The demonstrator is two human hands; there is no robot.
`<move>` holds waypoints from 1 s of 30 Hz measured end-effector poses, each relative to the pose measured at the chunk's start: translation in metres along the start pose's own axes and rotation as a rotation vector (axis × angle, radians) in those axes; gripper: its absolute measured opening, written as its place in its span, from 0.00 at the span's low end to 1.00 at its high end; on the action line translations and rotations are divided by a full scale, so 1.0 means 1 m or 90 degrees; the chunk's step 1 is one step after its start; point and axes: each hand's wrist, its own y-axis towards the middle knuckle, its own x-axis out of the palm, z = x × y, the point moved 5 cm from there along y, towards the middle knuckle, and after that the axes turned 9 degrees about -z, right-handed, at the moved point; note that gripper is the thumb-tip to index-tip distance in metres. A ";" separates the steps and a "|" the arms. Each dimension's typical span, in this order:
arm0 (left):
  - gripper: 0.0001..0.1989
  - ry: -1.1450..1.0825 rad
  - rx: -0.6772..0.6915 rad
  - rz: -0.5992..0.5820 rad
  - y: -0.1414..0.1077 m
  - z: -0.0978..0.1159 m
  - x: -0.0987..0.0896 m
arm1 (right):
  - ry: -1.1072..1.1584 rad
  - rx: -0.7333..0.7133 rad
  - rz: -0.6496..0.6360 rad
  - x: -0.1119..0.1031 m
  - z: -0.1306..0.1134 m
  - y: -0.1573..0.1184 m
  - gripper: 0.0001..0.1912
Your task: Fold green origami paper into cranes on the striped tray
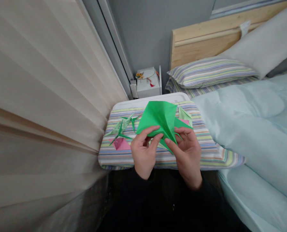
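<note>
Far left, a beige pleated curtain [37,96] hangs in long folds, its edge next to a grey frame [114,42] on the wall. Just right of the curtain lies a striped cloth over a white board [145,102], and at its left end sits a folded green paper crane [121,128], its thin points spread, with a pale green wing. A pink paper piece [121,144] lies touching the crane's underside. Next comes the left hand [142,153], fingers and thumb pinching the lower left edge of a sheet of bright green origami paper [159,117]. The creased sheet is held up above the cloth, centre frame, between both hands. The right hand [186,158] grips its lower right part, thumb and fingers closed on the paper. Both arms run down into dark sleeves [167,196]. Behind the sheet, a pale green folded piece [185,116] rests on the cloth with pink paper [185,122] beside it. Beyond, a white box [148,85] stands against the wall. Far right: striped pillows [209,72], a pine headboard [206,43] and a pale blue duvet [249,129].
</note>
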 end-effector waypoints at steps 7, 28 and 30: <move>0.07 0.069 0.052 -0.010 -0.003 0.005 0.002 | -0.221 -0.061 -0.042 -0.006 0.003 -0.006 0.08; 0.09 0.168 0.164 -0.053 -0.010 0.017 0.005 | -0.539 -0.275 -0.048 -0.004 -0.018 0.005 0.05; 0.10 0.166 0.149 0.002 -0.008 0.016 -0.005 | -0.587 -0.311 -0.064 -0.008 -0.020 0.008 0.05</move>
